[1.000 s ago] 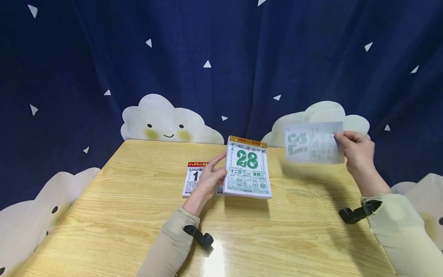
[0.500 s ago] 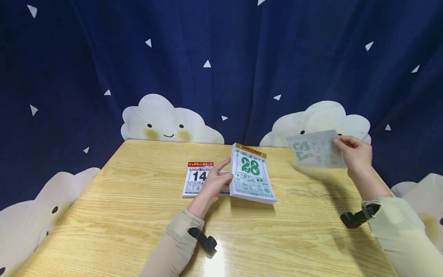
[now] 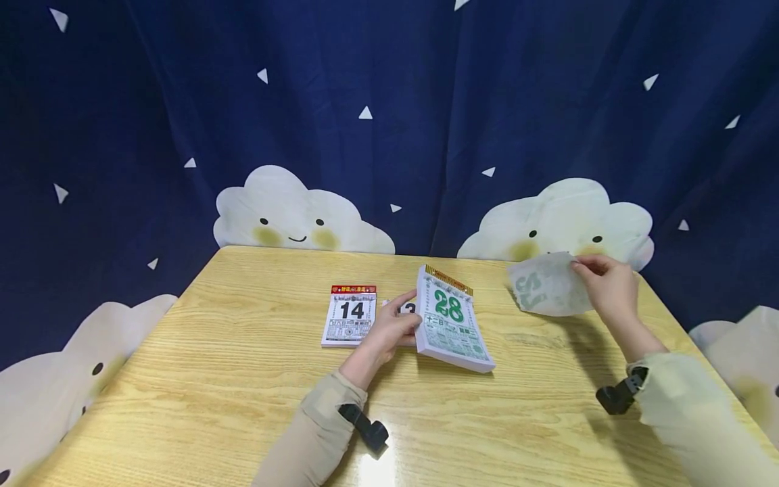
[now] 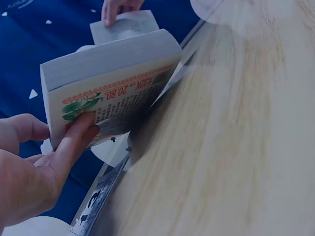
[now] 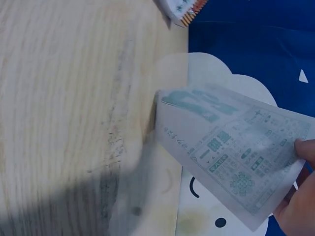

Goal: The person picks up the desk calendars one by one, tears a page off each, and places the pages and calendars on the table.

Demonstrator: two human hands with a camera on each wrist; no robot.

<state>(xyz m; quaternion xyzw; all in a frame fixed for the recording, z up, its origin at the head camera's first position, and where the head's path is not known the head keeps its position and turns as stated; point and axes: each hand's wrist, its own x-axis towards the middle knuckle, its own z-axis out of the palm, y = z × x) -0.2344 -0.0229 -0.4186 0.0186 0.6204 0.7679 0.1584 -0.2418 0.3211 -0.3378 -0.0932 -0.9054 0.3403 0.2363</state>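
My left hand grips the left edge of a thick tear-off calendar, whose top page reads a green 28. It is tilted, and the left wrist view shows fingers on its printed back cover. Off to the right, my right hand pinches one edge of a loose calendar page. Reversed green digits show through that thin sheet, and its far end is low near the tabletop. In the right wrist view the page shows its green print, with my thumb on its edge.
A smaller tear-off calendar with a red header and a black 14 lies on the wooden table. Beside it, partly hidden behind my left hand, is another page or pad showing a 3. A dark blue curtain hangs behind.
The green calendar has moved right and toward me, tilting more, so the 14 has come into full view. My right hand has moved left and lowered the loose page toward the table.
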